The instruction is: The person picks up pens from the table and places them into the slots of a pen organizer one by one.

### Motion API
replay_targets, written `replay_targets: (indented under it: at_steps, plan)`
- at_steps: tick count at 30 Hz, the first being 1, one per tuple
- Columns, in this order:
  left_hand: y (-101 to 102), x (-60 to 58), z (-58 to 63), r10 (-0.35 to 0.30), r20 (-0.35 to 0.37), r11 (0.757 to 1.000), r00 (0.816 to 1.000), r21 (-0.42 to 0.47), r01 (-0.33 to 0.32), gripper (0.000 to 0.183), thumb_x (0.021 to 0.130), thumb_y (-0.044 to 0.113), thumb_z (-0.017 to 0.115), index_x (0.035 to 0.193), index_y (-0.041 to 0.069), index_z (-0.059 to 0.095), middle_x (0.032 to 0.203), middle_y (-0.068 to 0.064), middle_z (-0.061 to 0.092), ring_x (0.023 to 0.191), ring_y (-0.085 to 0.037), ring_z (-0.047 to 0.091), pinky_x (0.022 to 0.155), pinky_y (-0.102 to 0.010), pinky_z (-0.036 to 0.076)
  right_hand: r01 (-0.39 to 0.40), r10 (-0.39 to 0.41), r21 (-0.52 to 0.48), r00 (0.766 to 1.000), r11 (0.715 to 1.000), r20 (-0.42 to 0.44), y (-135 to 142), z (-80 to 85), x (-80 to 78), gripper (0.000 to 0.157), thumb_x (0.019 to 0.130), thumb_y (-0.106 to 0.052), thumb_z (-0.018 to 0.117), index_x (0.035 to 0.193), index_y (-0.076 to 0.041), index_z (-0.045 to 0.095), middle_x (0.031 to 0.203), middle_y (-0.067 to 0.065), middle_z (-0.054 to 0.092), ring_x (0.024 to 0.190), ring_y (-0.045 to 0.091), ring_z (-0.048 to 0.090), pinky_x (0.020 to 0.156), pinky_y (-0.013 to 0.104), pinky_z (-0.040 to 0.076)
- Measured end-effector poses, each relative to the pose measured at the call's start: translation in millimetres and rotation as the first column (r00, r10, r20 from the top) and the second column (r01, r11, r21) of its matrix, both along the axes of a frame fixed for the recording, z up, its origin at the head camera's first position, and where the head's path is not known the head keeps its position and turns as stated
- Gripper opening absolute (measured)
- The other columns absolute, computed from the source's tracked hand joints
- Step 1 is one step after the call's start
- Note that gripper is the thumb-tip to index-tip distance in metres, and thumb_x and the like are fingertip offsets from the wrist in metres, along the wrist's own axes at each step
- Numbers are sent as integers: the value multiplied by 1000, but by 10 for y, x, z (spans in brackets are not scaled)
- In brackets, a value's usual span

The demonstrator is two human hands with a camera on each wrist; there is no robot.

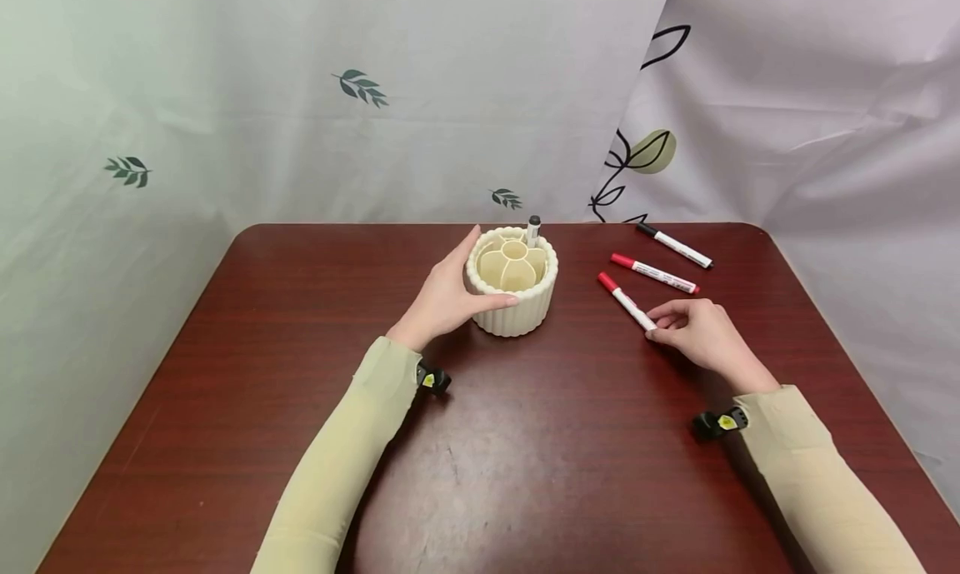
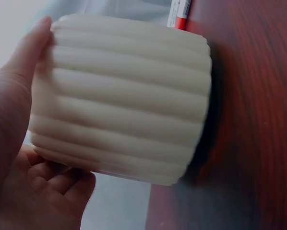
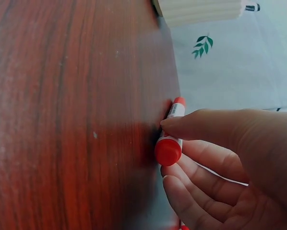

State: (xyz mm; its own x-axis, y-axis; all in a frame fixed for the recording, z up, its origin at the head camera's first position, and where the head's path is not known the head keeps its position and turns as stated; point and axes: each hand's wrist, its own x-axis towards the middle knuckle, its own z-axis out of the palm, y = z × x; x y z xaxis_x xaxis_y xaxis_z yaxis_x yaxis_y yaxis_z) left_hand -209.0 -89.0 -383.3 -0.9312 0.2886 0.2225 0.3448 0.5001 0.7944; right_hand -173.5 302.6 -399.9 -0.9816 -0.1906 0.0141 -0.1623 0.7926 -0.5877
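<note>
A cream, ribbed pen holder with petal-shaped compartments stands upright on the table. My left hand grips it from the left, thumb along the front rim and fingers around the far side; its ribbed wall fills much of the left wrist view. One black-capped marker stands in a back right compartment. To the right, my right hand pinches the near end of a white marker with a red cap. That marker's red end faces the right wrist camera, close over the tabletop.
Behind the pinched marker lie another red-capped marker and a black-capped marker near the table's back right corner. The dark red wooden table meets a pale leaf-print curtain at its back edge.
</note>
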Motion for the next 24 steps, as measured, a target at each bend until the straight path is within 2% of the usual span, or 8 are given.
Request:
replay_targets:
  at_steps: [4, 11, 20, 24]
  plan:
    - [0, -20, -29, 3, 25, 999, 1000, 36, -3, 121, 69, 55, 91, 163, 19, 24, 160, 3, 35, 138, -13, 41, 110, -37, 38, 10, -10, 2, 1000, 1000, 8, 7, -2, -7, 21, 85, -11, 80, 104, -2, 77, 79, 0, 70, 69, 17, 65, 62, 25, 45]
    - [5, -38, -56, 13, 20, 997, 1000, 76, -15, 113, 67, 51, 94, 159, 25, 34, 151, 5, 46, 130, -13, 49, 106, -36, 42, 33, -33, -14, 999, 999, -30, 21, -1, 3, 22, 86, -8, 78, 106, -1, 77, 81, 1, 71, 71, 13, 67, 63, 19, 45]
    - [3, -62, -69, 28, 1, 995, 1000, 92, -28, 110, 65, 51, 95, 156, 28, 38, 144, 8, 52, 124, -9, 52, 105, -34, 43, 56, -76, -173, 990, 983, -116, -20, 126, 32, 20, 86, -5, 79, 105, -1, 78, 84, 11, 75, 70, -2, 67, 61, 12, 48]
    - [0, -64, -88, 30, -1, 995, 1000, 98, -30, 108, 65, 50, 95, 155, 29, 40, 142, 10, 53, 123, -6, 52, 104, -31, 42, 85, -112, -217, 987, 972, -116, -59, 180, 32, 20, 86, -2, 77, 106, -1, 79, 84, 12, 75, 70, -4, 67, 61, 12, 50]
